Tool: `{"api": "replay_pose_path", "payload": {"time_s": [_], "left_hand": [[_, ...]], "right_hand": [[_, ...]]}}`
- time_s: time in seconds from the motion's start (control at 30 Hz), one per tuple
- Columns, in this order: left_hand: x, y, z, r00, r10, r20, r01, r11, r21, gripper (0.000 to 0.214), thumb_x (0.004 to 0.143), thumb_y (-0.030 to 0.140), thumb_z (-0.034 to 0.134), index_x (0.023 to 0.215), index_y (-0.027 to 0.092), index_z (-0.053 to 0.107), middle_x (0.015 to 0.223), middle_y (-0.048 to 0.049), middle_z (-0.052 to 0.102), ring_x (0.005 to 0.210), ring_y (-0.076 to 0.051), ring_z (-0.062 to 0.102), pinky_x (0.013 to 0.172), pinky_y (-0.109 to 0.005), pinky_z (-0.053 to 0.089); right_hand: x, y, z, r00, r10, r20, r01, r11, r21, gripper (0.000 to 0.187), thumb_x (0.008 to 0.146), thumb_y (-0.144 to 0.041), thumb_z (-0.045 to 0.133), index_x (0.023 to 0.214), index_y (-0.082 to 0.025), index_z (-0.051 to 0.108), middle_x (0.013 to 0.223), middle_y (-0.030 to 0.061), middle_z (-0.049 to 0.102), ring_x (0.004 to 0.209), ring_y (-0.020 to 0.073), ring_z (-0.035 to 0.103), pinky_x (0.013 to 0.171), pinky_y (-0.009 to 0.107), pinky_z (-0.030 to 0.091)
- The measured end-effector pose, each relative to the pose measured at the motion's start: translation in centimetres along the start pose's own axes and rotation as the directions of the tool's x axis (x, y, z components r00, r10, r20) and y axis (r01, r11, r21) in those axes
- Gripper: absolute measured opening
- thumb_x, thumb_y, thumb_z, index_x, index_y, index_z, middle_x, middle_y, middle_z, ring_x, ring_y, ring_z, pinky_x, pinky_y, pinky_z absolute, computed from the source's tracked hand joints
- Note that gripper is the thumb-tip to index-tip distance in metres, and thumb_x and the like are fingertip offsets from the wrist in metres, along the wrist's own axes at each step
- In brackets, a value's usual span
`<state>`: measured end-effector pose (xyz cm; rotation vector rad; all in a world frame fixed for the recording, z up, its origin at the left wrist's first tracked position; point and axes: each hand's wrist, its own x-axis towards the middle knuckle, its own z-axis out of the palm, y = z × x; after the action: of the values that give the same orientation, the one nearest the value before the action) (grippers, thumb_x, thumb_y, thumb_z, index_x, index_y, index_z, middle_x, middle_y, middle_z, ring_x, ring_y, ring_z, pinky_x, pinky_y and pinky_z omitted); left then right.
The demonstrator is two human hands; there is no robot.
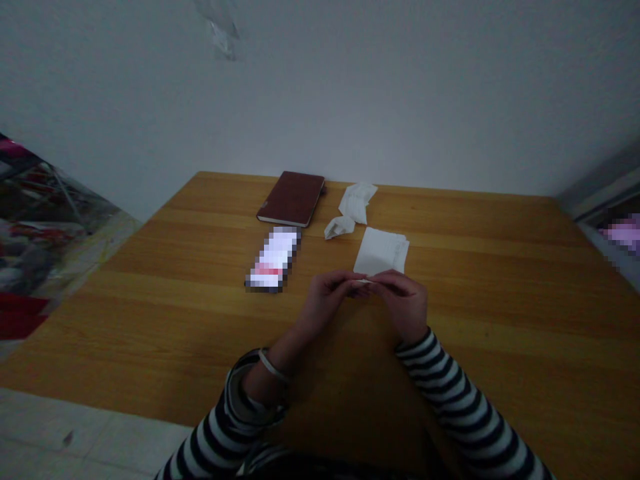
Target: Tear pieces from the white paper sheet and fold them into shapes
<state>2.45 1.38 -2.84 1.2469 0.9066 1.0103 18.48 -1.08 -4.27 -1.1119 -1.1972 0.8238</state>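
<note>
My left hand (327, 297) and my right hand (403, 303) meet over the middle of the wooden table (165, 313), fingers pinched together on a small white piece of paper (363, 282). Just beyond my fingertips lies a flat white sheet of paper (381, 251). Both sleeves are black-and-white striped, and a bracelet sits on my left wrist.
A phone (273, 259) with a lit screen lies left of my hands. Behind it a dark red notebook (291, 198) rests near the wall. Two crumpled white papers (340, 227) (357, 201) lie right of the notebook. Cluttered items stand off the table's left side.
</note>
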Motion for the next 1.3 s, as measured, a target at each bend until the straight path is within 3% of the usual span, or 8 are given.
{"api": "replay_pose_path", "payload": {"time_s": [0.17, 0.3, 0.57, 0.7, 0.9, 1.07, 1.2, 1.3], "left_hand": [[-0.2, 0.3, 0.5, 0.996, 0.037, -0.086, -0.038, 0.999, -0.017, 0.017, 0.077, 0.032, 0.075, 0.079, 0.015, 0.074, 0.068, -0.0034, 0.072, 0.062, -0.015, 0.066, 0.064, -0.027, 0.055], [-0.3, 0.3, 0.5, 0.996, 0.074, -0.054, -0.074, 0.997, 0.010, 0.020, 0.082, 0.033, 0.072, 0.074, 0.015, 0.072, 0.066, -0.0022, 0.070, 0.062, -0.013, 0.062, 0.062, -0.024, 0.051], [-0.7, 0.3, 1.0, 0.994, 0.095, -0.058, -0.092, 0.994, 0.051, 0.027, 0.089, 0.037, 0.063, 0.074, 0.015, 0.062, 0.064, 0.0001, 0.062, 0.057, -0.010, 0.057, 0.056, -0.022, 0.046], [-1.1, -0.1, 1.5, 0.992, 0.100, -0.072, -0.102, 0.995, -0.020, 0.022, 0.090, 0.036, 0.061, 0.086, 0.019, 0.049, 0.064, 0.0040, 0.060, 0.052, -0.009, 0.056, 0.051, -0.020, 0.044], [-1.1, -0.2, 2.0, 0.992, 0.096, -0.080, -0.102, 0.992, -0.075, 0.030, 0.090, 0.033, 0.062, 0.103, 0.023, 0.036, 0.065, 0.0079, 0.059, 0.053, -0.008, 0.054, 0.052, -0.017, 0.043], [-0.6, -0.5, 1.7, 0.999, 0.040, -0.017, -0.042, 0.994, -0.103, 0.035, 0.090, 0.040, 0.062, 0.111, 0.020, 0.042, 0.067, 0.0049, 0.062, 0.056, -0.010, 0.058, 0.055, -0.019, 0.045], [-0.3, -0.8, 1.1, 0.992, -0.053, 0.118, 0.062, 0.996, -0.070, 0.031, 0.090, 0.045, 0.058, 0.086, 0.014, 0.057, 0.057, 0.0026, 0.058, 0.047, -0.009, 0.054, 0.047, -0.020, 0.042], [-0.3, -0.8, 0.9, 0.998, -0.048, 0.038, 0.050, 0.997, -0.053, 0.032, 0.089, 0.045, 0.060, 0.080, 0.014, 0.057, 0.055, 0.0026, 0.058, 0.044, -0.010, 0.055, 0.045, -0.020, 0.042]], "right_hand": [[-0.1, -0.4, 0.5, 0.989, 0.148, -0.027, -0.145, 0.984, 0.100, 0.009, 0.071, -0.030, 0.079, 0.071, -0.022, 0.075, 0.070, 0.0024, 0.074, 0.064, 0.0173, 0.068, 0.062, 0.031, 0.058], [-0.2, -0.6, 0.7, 0.975, 0.223, 0.011, -0.223, 0.967, 0.125, 0.014, 0.071, -0.034, 0.079, 0.072, -0.021, 0.075, 0.070, 0.0028, 0.073, 0.064, 0.0172, 0.068, 0.062, 0.031, 0.058], [-0.5, -1.3, 1.1, 0.986, 0.166, -0.003, -0.165, 0.979, 0.121, 0.018, 0.075, -0.034, 0.076, 0.067, -0.020, 0.069, 0.070, 0.0020, 0.068, 0.067, 0.0151, 0.063, 0.063, 0.028, 0.054], [-0.6, -1.0, 1.2, 0.979, 0.203, -0.020, -0.198, 0.968, 0.154, 0.019, 0.074, -0.032, 0.077, 0.067, -0.020, 0.064, 0.068, -0.0001, 0.065, 0.065, 0.0133, 0.060, 0.061, 0.026, 0.051], [-0.6, -0.7, 1.2, 0.975, 0.218, -0.034, -0.208, 0.959, 0.191, 0.023, 0.075, -0.027, 0.075, 0.092, -0.022, 0.060, 0.072, -0.0026, 0.064, 0.065, 0.0118, 0.059, 0.062, 0.024, 0.048], [-0.8, -0.9, 1.1, 0.995, 0.099, -0.015, -0.095, 0.982, 0.163, 0.028, 0.080, -0.023, 0.071, 0.101, -0.024, 0.053, 0.072, -0.0051, 0.060, 0.064, 0.0113, 0.058, 0.062, 0.024, 0.048], [-1.3, -0.4, 1.2, 0.999, 0.037, 0.018, -0.038, 0.999, 0.036, 0.022, 0.083, -0.022, 0.069, 0.099, -0.024, 0.054, 0.078, -0.0027, 0.062, 0.071, 0.0125, 0.059, 0.067, 0.026, 0.048], [-1.3, -0.2, 1.4, 0.998, 0.063, 0.021, -0.064, 0.997, 0.040, 0.024, 0.083, -0.023, 0.069, 0.103, -0.024, 0.056, 0.078, -0.0024, 0.062, 0.072, 0.0129, 0.060, 0.069, 0.027, 0.049]]}}
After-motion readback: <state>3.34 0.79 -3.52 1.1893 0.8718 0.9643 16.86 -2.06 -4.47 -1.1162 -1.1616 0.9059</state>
